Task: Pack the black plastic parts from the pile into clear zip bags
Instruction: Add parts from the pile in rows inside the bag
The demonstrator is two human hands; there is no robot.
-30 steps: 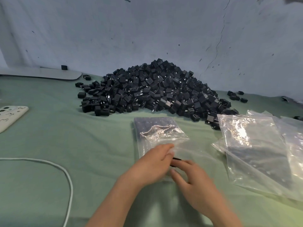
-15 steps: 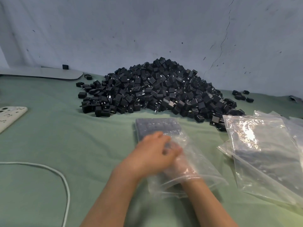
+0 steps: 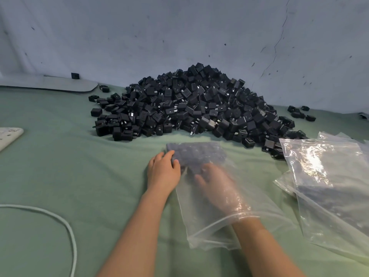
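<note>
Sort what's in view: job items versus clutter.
Job: pile of black parts; zip bag, right hand inside it, left hand gripping its far corner; clear bags at right.
Clutter: white cable; white device at left edge; grey board by the wall.

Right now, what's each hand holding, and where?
Left hand grips the zip bag at its filled far end; right hand lies flat inside it, holding nothing.

**No legible text on my feed**

I can read nothing here. The black plastic parts (image 3: 191, 108) in the pile show small pale marks, too fine to make out. The white power strip (image 3: 9, 135) is blurred, and the clear zip bag (image 3: 195, 206) shows no readable print.
</note>
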